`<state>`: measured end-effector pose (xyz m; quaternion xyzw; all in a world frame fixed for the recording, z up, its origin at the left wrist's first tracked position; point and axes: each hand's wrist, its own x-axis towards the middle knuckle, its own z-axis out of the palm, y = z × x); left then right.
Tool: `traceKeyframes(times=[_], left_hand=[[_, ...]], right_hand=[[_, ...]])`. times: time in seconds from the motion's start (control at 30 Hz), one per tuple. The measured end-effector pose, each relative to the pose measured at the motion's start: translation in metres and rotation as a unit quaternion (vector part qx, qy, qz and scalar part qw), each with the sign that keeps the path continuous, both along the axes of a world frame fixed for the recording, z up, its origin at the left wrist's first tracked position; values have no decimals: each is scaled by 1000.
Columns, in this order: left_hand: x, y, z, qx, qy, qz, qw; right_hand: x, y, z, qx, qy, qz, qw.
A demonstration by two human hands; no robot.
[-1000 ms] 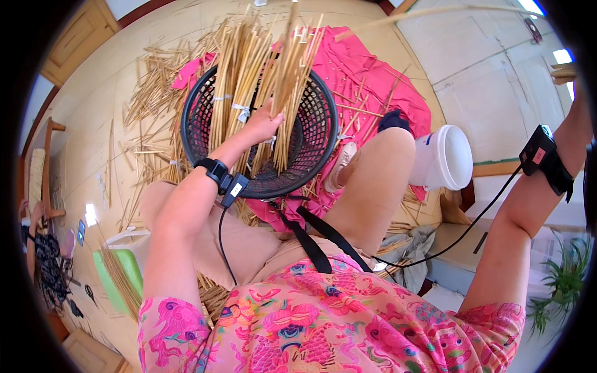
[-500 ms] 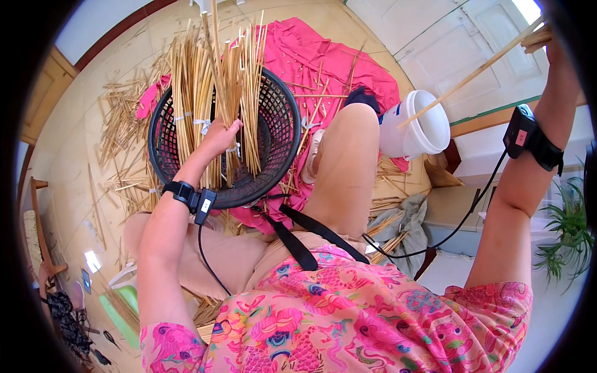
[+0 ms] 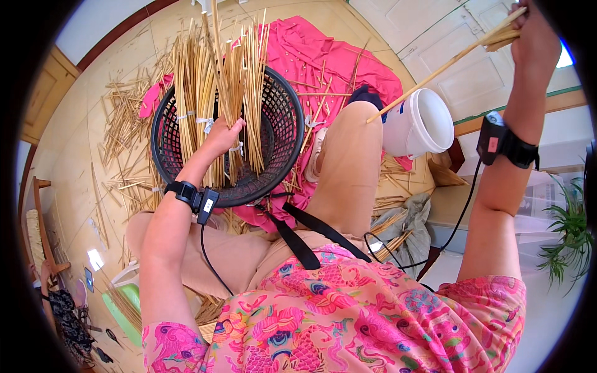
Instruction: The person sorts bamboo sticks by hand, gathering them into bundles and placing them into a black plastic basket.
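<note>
My left hand (image 3: 224, 135) is closed round the lower part of a bundle of thin straw-coloured stalks (image 3: 231, 87). The bundle stands upright in a round black mesh basket (image 3: 288, 124). Other bundles (image 3: 191, 93), bound with white ties, lean in the basket beside it. Raised at the far upper right, my right hand (image 3: 536, 37) grips a small handful of stalks (image 3: 502, 38). One long stalk (image 3: 435, 73) sticks out of that handful, down and left, its tip in front of my knee.
A pink cloth (image 3: 336, 59) lies under and behind the basket, scattered with stalks. Beside my knee a white bucket (image 3: 435, 124) lies tilted. Loose stalks (image 3: 124, 112) litter the tiled floor on the left. A grey-green cloth (image 3: 416, 224) and a potted plant (image 3: 563, 233) are at right.
My right hand has moved left and further into view with its stalks, and the long stalk's tip has shifted left. My left hand keeps its hold on the bundle.
</note>
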<state>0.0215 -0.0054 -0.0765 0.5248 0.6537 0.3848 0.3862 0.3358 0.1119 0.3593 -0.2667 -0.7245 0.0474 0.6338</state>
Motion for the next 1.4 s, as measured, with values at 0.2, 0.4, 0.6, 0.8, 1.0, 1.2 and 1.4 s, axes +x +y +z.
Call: traceKeyframes(times=[0.2,0.4,0.6,0.8,1.0,1.2,1.4], left_hand=[[-2,-4,3,2,17,2,1000],[5,-4,12,19,20,-7,1000],[3,-3,5,7,13,0,1000],[2,2,0,20,56,-21,998],[1,1,-5,25,42,-26,998],[3,-2,8,14,51,-32,998],[6,0,11,0,22,-27,999]], right_hand=[[-7,-11,-79,-207,62,7,976],[-3,-27,-124,-227,98,43,968],[-17,-42,-126,-229,132,48,963],[-11,-30,-175,-339,51,22,939],[-6,-29,-235,-357,131,138,914],[-11,-44,-225,-362,71,142,919],[-2,-30,-224,-372,133,188,899]])
